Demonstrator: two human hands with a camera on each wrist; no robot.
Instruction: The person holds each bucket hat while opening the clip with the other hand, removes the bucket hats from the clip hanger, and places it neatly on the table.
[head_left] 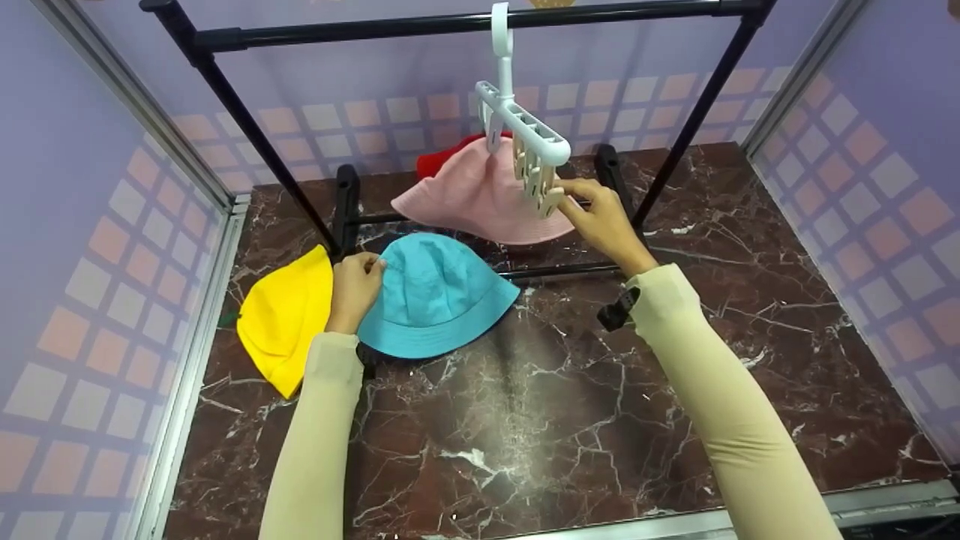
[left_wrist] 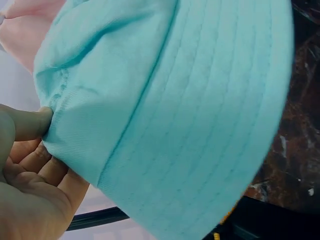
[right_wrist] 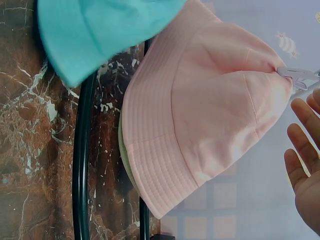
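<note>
Starting wide, the first observer asks: what sets the stage?

Second: dark marble tabletop [head_left: 600, 450]; over it a black rack [head_left: 704, 105], its top rail [head_left: 360, 30] likely there so things hang free of the stone

First: the hats?

Second: blue hat [head_left: 442, 289] low, crown up; cannot tell whether its brim meets the stone. Pink hat [head_left: 469, 191] behind it, hanging brim down, crown gathered where clipped. Yellow hat [head_left: 281, 319] out to the left, tilted. Something red [head_left: 441, 163] behind the pink one, mostly hidden

First: what bears the pink one?

Second: white hanger [head_left: 535, 134], hooked over the rail, one end angled toward the person, perhaps for easier reach

First: hands?

Second: left hand [head_left: 355, 289] pinches the side of the blue crown, thumb on the cloth, probably to let the brim drop clear. Right hand [head_left: 600, 221] at the hanger's near end, perhaps steadying it; some fingers loosely spread in its wrist view, but cannot tell whether thumb and forefinger pinch

First: smallest?

Second: clips. White clip [head_left: 493, 135] gripping the pink crown; beige end clip [head_left: 550, 202] at the right fingertips
</note>
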